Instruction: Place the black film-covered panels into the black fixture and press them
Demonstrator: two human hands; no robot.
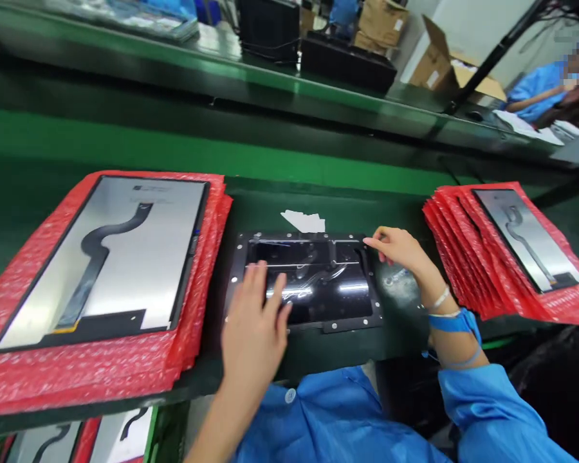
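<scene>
Lower panels under the bench edge are cut off, hard to make out. Left hand [253, 321] lies flat on the black panel [313, 283] in its fixture, fingers slightly spread, covering its near-left part. Right hand [400, 251] touches the panel's far-right corner, fingertips together, grip unclear. Red bubble-wrap stacks [193, 321] flank it. Paper scrap [305, 221] lies behind.

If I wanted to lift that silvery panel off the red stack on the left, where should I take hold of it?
Probably by its two long edges, coming from above. The panel lies flat, face down on the red bubble-wrap stack, with a dark ribbon cable running across its back, so fingers should stay off the middle.
</scene>
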